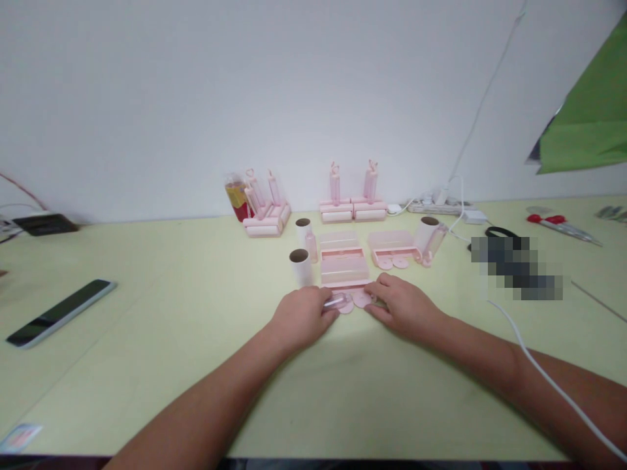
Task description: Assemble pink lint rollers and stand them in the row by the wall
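head view: my left hand (301,316) grips a clear pink tube (337,301) between the table's (171,274) near and far edges; my right hand (406,305) curls at a pink disc (361,299), its grasp unclear. the near left corner's sticker (20,437) is unreadable.

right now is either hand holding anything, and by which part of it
The left hand grips a pale tube by its palm-side end; whether the right hand holds anything can't be told.

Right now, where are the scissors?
In the head view, the red-handled scissors lie on the table at far right, below the green sheet, right of the black loop.
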The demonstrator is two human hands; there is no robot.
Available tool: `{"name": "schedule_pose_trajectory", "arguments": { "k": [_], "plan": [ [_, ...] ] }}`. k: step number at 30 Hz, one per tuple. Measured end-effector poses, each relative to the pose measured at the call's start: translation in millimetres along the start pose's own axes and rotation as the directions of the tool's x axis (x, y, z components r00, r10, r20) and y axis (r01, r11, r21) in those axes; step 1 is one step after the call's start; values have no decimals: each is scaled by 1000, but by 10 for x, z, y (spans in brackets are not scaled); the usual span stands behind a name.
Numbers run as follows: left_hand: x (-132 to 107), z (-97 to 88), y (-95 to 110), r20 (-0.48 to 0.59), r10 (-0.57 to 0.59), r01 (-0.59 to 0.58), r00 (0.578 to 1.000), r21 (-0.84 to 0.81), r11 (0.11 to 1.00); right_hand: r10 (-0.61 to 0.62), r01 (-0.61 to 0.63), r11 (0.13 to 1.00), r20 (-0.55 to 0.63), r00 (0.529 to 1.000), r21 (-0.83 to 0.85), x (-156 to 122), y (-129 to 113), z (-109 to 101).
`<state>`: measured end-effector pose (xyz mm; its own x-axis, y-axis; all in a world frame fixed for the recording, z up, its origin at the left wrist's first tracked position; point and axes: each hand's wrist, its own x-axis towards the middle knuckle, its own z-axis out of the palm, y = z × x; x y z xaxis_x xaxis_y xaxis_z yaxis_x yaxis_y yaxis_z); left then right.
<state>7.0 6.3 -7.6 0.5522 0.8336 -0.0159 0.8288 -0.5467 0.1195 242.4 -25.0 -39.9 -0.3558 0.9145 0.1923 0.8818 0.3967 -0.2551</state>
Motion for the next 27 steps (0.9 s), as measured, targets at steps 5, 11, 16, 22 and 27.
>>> {"name": "schedule_pose_trajectory", "arguments": {
  "k": [5,11,16,22,27],
  "plan": [
    [-1,2,-25,-7,-11,11,1000,6,1000,13,-13,1000,4,1000,-22,6,-2,0],
    [-65,-76,69,26,29,-28,999,-33,999,9,-9,999,12,1000,-34,3,9,13],
    [-108,-84,163,102,122,-115,987,-65,991,1,1,999,37,999,-43,12,1,-4],
    [-90,-52,88,113,120,-119,986,-20,993,-5,6,999,39,999,-41,20,-12,-12],
    [-65,-77,20,99,110,-104,989,-65,992,-8,9,1000,37,999,-22,5,-5,13]
  ]
}}
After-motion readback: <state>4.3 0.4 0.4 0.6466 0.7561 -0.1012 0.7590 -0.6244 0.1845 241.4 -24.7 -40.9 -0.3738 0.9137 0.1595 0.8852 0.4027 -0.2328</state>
